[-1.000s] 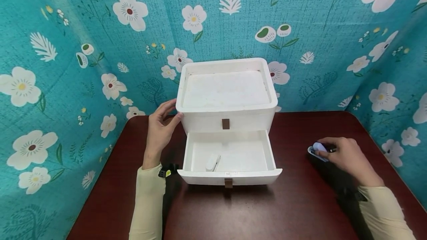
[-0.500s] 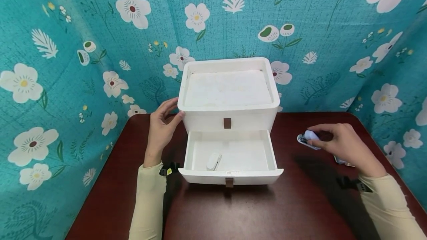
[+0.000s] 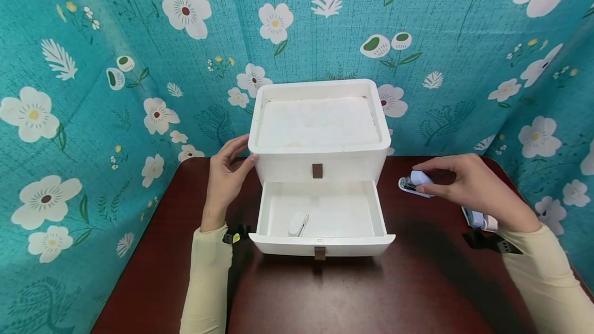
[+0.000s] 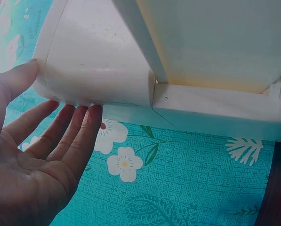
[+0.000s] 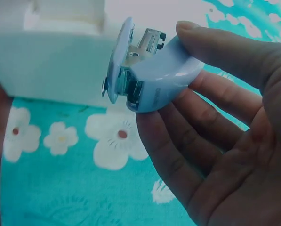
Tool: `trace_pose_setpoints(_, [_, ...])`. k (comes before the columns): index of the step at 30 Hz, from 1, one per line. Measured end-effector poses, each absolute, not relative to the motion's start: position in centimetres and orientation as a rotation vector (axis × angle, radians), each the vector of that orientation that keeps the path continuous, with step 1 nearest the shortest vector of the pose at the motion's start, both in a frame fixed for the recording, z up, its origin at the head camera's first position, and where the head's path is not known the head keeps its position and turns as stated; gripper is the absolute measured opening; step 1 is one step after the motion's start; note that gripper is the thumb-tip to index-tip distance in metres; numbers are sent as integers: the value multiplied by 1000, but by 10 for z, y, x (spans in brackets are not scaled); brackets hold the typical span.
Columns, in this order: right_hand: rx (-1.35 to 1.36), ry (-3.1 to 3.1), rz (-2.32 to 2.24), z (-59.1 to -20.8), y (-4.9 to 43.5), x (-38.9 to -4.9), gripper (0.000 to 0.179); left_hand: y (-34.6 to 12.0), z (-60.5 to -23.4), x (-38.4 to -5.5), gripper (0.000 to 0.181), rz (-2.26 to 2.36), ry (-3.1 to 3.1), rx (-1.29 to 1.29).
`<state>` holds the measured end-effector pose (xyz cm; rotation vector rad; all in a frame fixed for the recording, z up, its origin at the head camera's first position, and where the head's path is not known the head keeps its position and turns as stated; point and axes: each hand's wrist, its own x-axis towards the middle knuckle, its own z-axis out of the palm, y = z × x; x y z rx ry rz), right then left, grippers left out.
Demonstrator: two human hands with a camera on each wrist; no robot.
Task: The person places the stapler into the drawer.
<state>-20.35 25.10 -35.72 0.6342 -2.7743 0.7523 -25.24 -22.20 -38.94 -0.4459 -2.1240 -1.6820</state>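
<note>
My right hand (image 3: 473, 184) pinches a small lavender-blue stapler (image 3: 419, 179) between thumb and fingers, above the table to the right of the white drawer unit (image 3: 278, 166). In the right wrist view the stapler (image 5: 166, 77) is spread wide, its metal inner parts showing. My left hand (image 3: 225, 179) rests against the unit's left side, thumb at the front corner. The left wrist view shows the left hand's (image 4: 41, 155) fingers fairly straight, tips touching the white wall. The lower drawer (image 3: 341, 215) is pulled out; a small white object (image 3: 297, 224), its kind unclear, lies inside.
A blue item (image 3: 473, 217) and a pink item (image 3: 489, 223) lie on the dark red table (image 3: 352, 298), partly behind the right wrist. The upper drawer with its brown tab (image 3: 317, 170) is closed. Flowered teal cloth (image 3: 315, 40) hangs behind and at both sides.
My right hand has lifted the stapler and carried it left and away from me, toward the drawer unit, uncovering the blue and pink items. My left hand has stayed at the unit.
</note>
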Motion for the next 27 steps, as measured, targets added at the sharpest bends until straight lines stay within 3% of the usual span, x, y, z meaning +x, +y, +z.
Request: trace_pose_setpoints(27, [1166,-2708,974,-307,184,-229,37,-224,-391,-253,46,-1652,-2150,-427])
